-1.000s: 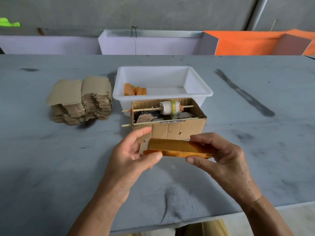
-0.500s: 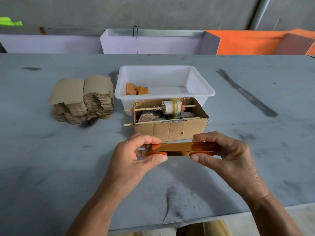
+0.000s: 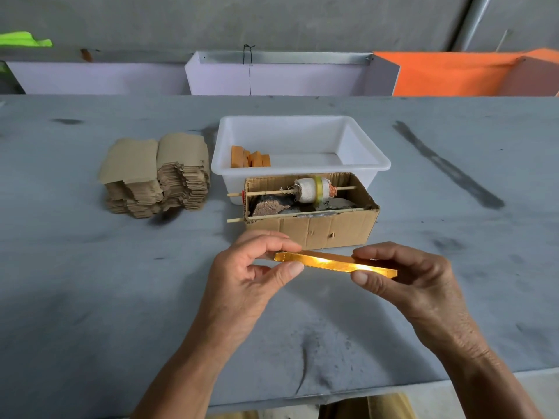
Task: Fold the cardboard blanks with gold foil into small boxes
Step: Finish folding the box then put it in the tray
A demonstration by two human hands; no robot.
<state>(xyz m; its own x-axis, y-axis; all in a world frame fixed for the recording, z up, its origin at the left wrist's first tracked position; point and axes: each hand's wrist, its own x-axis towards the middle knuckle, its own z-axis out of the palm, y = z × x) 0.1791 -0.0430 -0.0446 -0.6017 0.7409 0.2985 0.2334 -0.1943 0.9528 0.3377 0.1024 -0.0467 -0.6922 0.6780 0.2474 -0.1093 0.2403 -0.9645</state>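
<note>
— Left hand [image 3: 242, 282], what is it doing?
— Pinching the left end of the gold foil blank [image 3: 332, 263] between thumb and fingers; the right hand [image 3: 405, 279] pinches the other end.
— Where is the blank?
— Held flat above the grey table [image 3: 90, 282], just in front of the cardboard box [image 3: 317, 231], with the stack of blanks [image 3: 157, 176] well to the left.

Since a second ago you have flattened the gold blank [image 3: 334, 263] into a thin strip, seen nearly edge-on and sloping down to the right. Your left hand [image 3: 251, 279] has closed its forefinger and thumb onto the strip's left end.
</note>
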